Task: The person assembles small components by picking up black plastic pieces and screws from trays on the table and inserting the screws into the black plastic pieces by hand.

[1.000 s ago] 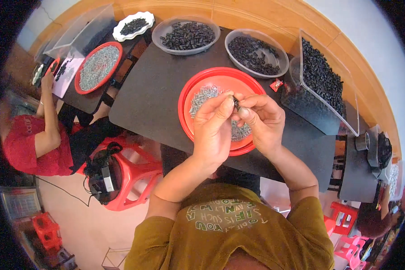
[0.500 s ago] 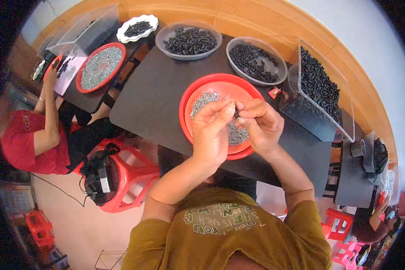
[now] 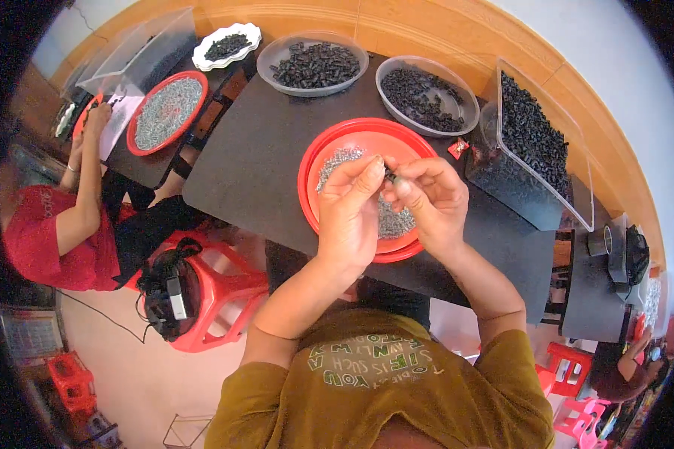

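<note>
My left hand (image 3: 352, 209) and my right hand (image 3: 431, 198) meet over a red round tray (image 3: 307, 176). Between their thumbs and fingertips is a small black piece (image 3: 389, 175), mostly covered, so its exact kind does not show. Both hands are closed on it in a pinch. Small silvery metal parts, looking like screws (image 3: 394, 222), lie in the tray below, partly hidden by my hands and wrists.
Behind the tray stand two clear round bowls (image 3: 312, 91) of black pieces. A clear bin (image 3: 528, 198) of black pieces is at right, a red wrapper (image 3: 457, 148) beside it. At left, a person in red (image 3: 60, 232) works by another red tray (image 3: 131, 133); a red stool (image 3: 217, 299) stands nearby.
My hands have shifted slightly upward, and my right fingers have spread and turned a little around the black piece. At left, the other person's hand has moved up toward the paper.
</note>
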Available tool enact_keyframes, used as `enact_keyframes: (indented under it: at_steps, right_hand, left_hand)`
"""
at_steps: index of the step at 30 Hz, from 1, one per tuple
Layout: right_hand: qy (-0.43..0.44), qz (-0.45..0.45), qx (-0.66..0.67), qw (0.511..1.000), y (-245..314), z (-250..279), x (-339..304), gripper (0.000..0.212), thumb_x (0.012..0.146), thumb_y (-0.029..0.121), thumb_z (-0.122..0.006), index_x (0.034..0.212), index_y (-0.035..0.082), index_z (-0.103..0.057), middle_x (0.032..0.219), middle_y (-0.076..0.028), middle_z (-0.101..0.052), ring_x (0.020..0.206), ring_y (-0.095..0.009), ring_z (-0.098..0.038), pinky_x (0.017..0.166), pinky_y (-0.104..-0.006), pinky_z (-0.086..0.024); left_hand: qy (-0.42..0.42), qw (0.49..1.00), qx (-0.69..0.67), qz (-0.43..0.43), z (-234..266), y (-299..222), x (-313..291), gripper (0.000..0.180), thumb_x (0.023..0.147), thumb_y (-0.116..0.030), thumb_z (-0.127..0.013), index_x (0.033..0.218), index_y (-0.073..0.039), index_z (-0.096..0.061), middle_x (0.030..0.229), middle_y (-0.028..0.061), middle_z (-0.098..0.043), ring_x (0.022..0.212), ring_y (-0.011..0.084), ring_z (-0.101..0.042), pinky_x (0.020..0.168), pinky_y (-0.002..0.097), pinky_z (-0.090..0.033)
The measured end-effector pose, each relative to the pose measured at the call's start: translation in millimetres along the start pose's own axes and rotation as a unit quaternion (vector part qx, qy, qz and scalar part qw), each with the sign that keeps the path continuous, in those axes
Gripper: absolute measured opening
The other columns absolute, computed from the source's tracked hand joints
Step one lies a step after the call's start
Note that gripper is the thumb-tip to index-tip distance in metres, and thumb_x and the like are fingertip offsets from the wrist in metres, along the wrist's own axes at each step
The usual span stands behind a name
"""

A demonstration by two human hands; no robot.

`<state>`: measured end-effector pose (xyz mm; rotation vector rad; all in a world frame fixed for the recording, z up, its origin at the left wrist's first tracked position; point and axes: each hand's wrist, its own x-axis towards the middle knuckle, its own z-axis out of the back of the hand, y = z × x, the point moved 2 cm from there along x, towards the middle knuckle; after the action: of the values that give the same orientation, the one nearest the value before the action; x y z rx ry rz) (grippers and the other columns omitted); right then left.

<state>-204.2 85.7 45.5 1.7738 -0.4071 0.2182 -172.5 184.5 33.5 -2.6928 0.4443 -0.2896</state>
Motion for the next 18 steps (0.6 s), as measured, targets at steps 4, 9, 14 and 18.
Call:
enact_keyframes:
  at_steps: [4,9,14,18]
  right_hand:
    - [0.015,-0.009,0.029,0.999,-5,1,1,0.013,0.077,0.003,-0.055,0.09,0.0,-0.052,0.083,-0.007,-0.057,0.071,-0.01,-0.055,0.056,-0.02,-0.045]
    - [-0.025,0.129,-0.213,0.968,-11,-1,3,0.012,0.074,0.001,-0.056,0.085,0.001,-0.056,0.083,-0.007,-0.058,0.071,-0.01,-0.056,0.057,-0.0212,-0.045]
    - [-0.041,0.163,-0.289,0.942,-12,1,16,0.014,0.072,-0.001,-0.056,0.086,0.001,-0.057,0.086,-0.011,-0.058,0.072,-0.013,-0.057,0.058,-0.0229,-0.047]
    - [0.004,0.073,-0.238,0.968,0,16,26,0.012,0.071,0.002,-0.058,0.083,0.001,-0.058,0.082,-0.009,-0.058,0.071,-0.012,-0.056,0.059,-0.0245,-0.045]
  left_hand:
    - [-0.011,0.999,-0.03,0.031,1,0,-2,0.008,0.078,-0.007,-0.053,0.085,-0.004,-0.057,0.083,0.0077,-0.058,0.067,0.0126,-0.051,0.057,0.0256,-0.04]
    - [-0.128,0.991,-0.037,0.011,-3,15,-2,0.014,0.081,-0.013,-0.05,0.09,-0.003,-0.054,0.084,0.0048,-0.056,0.073,0.0096,-0.05,0.065,0.0227,-0.042]
    - [-0.103,0.976,-0.159,0.105,14,32,21,0.014,0.081,-0.017,-0.051,0.087,-0.004,-0.054,0.079,0.0025,-0.054,0.075,0.0079,-0.049,0.069,0.0213,-0.042]
    - [-0.099,0.973,-0.173,0.117,19,37,30,0.013,0.08,-0.016,-0.052,0.086,-0.004,-0.054,0.079,0.0025,-0.054,0.076,0.0107,-0.05,0.071,0.0235,-0.042]
